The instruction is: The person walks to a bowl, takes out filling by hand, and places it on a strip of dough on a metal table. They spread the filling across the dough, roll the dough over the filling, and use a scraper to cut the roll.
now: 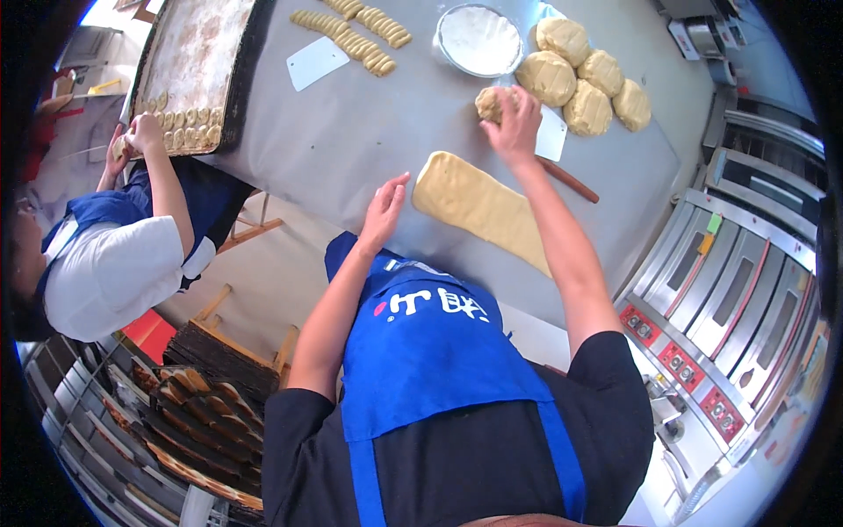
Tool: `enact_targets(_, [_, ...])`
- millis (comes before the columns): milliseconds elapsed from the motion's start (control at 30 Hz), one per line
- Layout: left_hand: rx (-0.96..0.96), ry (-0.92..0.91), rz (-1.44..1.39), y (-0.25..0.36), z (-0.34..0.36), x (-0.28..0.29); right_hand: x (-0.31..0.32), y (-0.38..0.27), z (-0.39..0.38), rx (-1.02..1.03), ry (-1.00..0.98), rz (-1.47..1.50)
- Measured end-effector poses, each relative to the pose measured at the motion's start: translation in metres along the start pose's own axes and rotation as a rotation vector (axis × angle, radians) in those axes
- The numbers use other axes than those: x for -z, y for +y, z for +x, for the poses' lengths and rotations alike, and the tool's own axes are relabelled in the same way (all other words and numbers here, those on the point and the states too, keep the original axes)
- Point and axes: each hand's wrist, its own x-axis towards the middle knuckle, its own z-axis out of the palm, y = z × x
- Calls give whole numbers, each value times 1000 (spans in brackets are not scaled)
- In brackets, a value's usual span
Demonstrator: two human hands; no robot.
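Observation:
A long strip of rolled dough [479, 206] lies flat along the front of the steel table [272, 119]. Just left of its near end, my left hand [385, 206] rests by the table edge, fingers loosely bent and holding nothing. Beyond the strip, my right hand [515, 123] grips a rough lump of dough [488, 104]. A white rectangular scraper [551, 133] lies beside that hand, and a wooden rolling pin [575, 183] lies partly hidden under my forearm. Several dough balls [546, 79] are grouped behind it, next to a bowl of white powder [481, 39].
Rows of small cut dough pieces [356, 48] and another scraper [316, 63] lie at the back left. A co-worker [123, 272] handles pieces at a baking tray [180, 70]. Stacked dark trays [202, 413] stand lower left; steel ovens [729, 290] are at the right.

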Motion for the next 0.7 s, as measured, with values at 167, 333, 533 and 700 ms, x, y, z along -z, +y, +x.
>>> enact_targets(167, [13,19,1,-3,9,-9,4,-43,-59,174,-127,-119])
enact_targets(333, [18,77,-164,-1,11,-19,8,-21,-35,59,8,-91])
enact_targets(533, [33,72,-195,7,13,-23,-22,11,-5,-382,-148,271])
enact_targets(700, [62,82,-182,11,12,-24,-22,28,20,-435,-215,394])
